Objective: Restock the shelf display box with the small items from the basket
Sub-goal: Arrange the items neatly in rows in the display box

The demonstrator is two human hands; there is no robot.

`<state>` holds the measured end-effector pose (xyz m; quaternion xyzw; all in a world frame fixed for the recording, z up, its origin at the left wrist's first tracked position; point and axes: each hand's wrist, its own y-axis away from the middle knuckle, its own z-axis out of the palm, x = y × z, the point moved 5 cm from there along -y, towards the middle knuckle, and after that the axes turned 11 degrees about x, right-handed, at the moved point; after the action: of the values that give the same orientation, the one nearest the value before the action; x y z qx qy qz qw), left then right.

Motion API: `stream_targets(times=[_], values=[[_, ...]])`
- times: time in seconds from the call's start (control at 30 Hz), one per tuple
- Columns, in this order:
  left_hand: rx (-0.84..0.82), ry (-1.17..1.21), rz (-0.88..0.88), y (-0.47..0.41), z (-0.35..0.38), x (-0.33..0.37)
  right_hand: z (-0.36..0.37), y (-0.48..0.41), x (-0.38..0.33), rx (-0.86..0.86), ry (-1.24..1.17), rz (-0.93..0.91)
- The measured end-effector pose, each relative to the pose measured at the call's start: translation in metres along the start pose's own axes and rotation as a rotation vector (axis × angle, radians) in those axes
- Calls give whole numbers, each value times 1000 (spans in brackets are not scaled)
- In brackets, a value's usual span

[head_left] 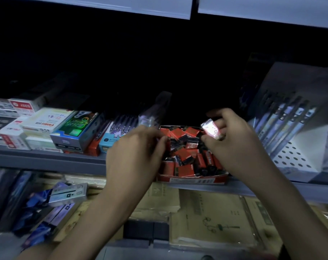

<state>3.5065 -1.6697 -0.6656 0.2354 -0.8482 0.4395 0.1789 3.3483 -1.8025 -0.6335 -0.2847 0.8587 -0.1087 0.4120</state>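
On my feed, the far left of the grey metal shelf (pixel 47 158) holds stacked white and red cardboard boxes (pixel 17 132), and just right of them lies a green and black printed carton (pixel 75 130). Next to it are purple pen packs (pixel 122 126), partly hidden behind the left hand (pixel 137 152). That hand reaches up from below with its back towards me. Its fingers curl at the left rim of the red cardboard display box (pixel 193 180), but motion blur keeps me from telling whether they grip the rim, a packet or nothing at all. The box sits at the shelf's front edge between the two hands, open on top and heaped with small red and black wrapped packets (pixel 185 156) lying at all angles. Over its right side is the right hand (pixel 240 147), which pinches a small pale pink wrapped packet (pixel 211 129) in its fingers, above the back right corner of the box and apart from the pile. Just right of that hand stands a white perforated display stand (pixel 290 158) with a slanted row of silver-clipped pens (pixel 283 119). On the lower level, brown paper envelopes (pixel 206 212) lie under the box, with blue wrapped packs (pixel 37 203) to their left.
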Motion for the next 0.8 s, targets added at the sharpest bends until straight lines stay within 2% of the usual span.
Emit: stream_targets(times=[0.13, 0.27, 0.33, 0.47, 0.57, 0.67, 0.8], values=[[-104, 83, 35, 12, 1, -6, 0, 7, -2, -23, -108, 36], [-159, 121, 107, 23, -3, -5, 7, 13, -7, -89, 20, -30], [-160, 123, 115, 24, -3, -7, 9, 13, -10, -59, 55, -44], [-116, 130, 131, 22, -5, -8, 11, 7, -21, 97, -22, -57], [-81, 134, 57, 20, -6, -10, 20, 3, -30, 167, -76, -115], [-68, 116, -36, 17, -5, -14, 34, 1, -33, 130, -130, -147], [-86, 154, -155, 14, -2, -22, 49, -4, -35, 100, -60, -213]])
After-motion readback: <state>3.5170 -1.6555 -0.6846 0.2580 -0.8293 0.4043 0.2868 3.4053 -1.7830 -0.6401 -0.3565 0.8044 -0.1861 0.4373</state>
